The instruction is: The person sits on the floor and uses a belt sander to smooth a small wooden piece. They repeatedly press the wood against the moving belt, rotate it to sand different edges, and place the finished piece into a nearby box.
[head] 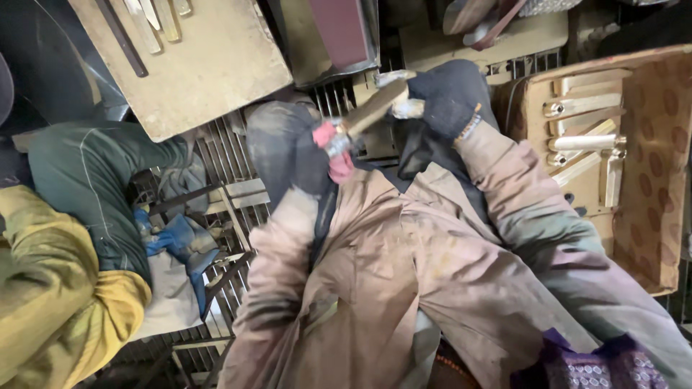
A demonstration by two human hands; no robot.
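Observation:
My left hand (292, 148), in a dirty dark glove with pink fingertips, grips the lower end of a long brass-coloured metal handle (373, 108). My right hand (448, 92), in a dark knitted glove, holds the handle's upper end. The handle slants up to the right between both hands, above a metal grate (238, 194). My sleeves and apron are dusty beige and fill the lower middle of the view.
An open cardboard box (649, 166) at the right holds several similar metal handles. A worn board (209, 72) with metal strips lies at the upper left. A reddish abrasive belt (339, 29) stands ahead. Another person in green and yellow clothing, with a blue glove (180, 245), sits at the left.

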